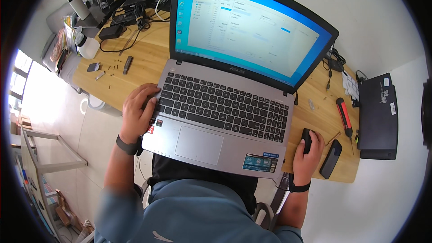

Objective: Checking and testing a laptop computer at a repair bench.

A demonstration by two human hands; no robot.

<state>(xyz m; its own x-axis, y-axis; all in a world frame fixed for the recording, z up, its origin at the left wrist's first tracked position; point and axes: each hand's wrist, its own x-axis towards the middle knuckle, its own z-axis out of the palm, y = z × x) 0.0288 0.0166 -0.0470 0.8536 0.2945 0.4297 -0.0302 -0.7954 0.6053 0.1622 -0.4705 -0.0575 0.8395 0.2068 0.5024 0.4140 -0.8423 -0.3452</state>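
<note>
An opened grey laptop [200, 146] with a black keyboard sits at the table's front edge, its lit screen [252, 27] showing a window over a blue desktop. My left hand [136, 111] rests at the laptop's left edge beside the keys, fingers apart, holding nothing. To the laptop's right, my right hand [308, 155] lies over a black computer mouse [307, 140] with the fingers around it. Just right of that hand is a black phone-like slab [330, 159]. A red and black screwdriver [344, 117] lies beyond it.
A dark, flat device [379, 117] stands at the right edge. Loose screws [115, 67], a dark stick-shaped piece [128, 65] and a white bottle [87, 47] are on the left. Tangled black cables and adapters [112, 31] fill the back left. A wooden frame [58, 153] stands lower left.
</note>
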